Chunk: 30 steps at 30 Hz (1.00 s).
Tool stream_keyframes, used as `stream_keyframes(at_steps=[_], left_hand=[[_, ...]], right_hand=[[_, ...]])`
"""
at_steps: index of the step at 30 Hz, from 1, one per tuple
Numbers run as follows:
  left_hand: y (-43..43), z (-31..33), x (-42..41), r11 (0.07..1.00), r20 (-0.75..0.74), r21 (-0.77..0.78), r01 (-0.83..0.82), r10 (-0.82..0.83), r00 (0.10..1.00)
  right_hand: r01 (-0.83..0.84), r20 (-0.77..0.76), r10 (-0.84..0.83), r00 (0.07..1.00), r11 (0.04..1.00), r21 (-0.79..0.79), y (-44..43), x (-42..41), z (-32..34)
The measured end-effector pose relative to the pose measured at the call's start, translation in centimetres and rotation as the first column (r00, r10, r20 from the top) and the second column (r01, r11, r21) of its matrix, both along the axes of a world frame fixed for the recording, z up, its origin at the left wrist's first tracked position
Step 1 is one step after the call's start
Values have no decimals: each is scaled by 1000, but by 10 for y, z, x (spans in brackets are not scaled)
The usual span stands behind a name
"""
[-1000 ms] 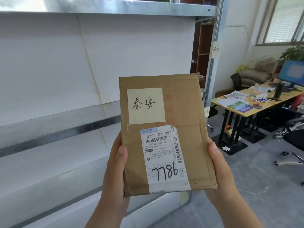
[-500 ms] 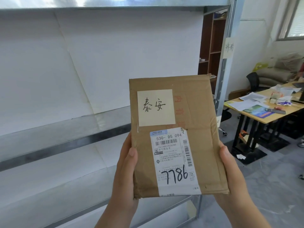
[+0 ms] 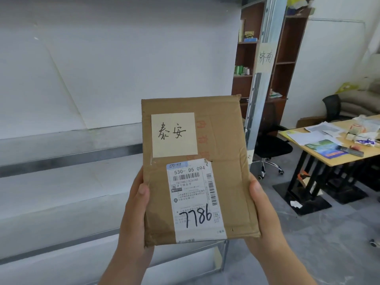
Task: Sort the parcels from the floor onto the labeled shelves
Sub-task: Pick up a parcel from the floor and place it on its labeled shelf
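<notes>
Metal shelves, grey floor, wooden desk

Matt creased cardboard parcel; paper label; shiny metal shelves.

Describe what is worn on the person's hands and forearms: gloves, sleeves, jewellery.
Nothing worn shows. The left hand and right hand are bare: no gloves, no rings visible. The left forearm and right forearm are bare to the picture's bottom edge, with no sleeve, watch or bracelet in view.
</notes>
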<state>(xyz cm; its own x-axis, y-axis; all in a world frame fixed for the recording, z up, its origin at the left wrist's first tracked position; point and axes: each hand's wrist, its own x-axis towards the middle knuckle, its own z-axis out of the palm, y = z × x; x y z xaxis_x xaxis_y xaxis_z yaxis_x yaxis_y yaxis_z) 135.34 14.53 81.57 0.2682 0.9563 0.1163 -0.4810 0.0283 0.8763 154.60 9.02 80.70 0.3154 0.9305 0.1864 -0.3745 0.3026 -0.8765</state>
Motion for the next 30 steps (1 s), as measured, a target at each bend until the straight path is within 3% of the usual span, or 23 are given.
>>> stream_keyframes(at_steps=[7, 18, 30], left_hand=[[-32, -12, 47, 996, -14, -62, -61, 60, 998], [-15, 11, 98, 991, -61, -31, -129, 127, 990], [-15, 18, 113, 981, -99, -51, -190, 184, 978]], right_hand=[[-68, 18, 67, 998, 998, 18, -20, 52, -11], [-38, -12, 37, 999, 998, -55, -3, 111, 12], [-50, -37, 46, 998, 990, -130, 2, 122, 23]])
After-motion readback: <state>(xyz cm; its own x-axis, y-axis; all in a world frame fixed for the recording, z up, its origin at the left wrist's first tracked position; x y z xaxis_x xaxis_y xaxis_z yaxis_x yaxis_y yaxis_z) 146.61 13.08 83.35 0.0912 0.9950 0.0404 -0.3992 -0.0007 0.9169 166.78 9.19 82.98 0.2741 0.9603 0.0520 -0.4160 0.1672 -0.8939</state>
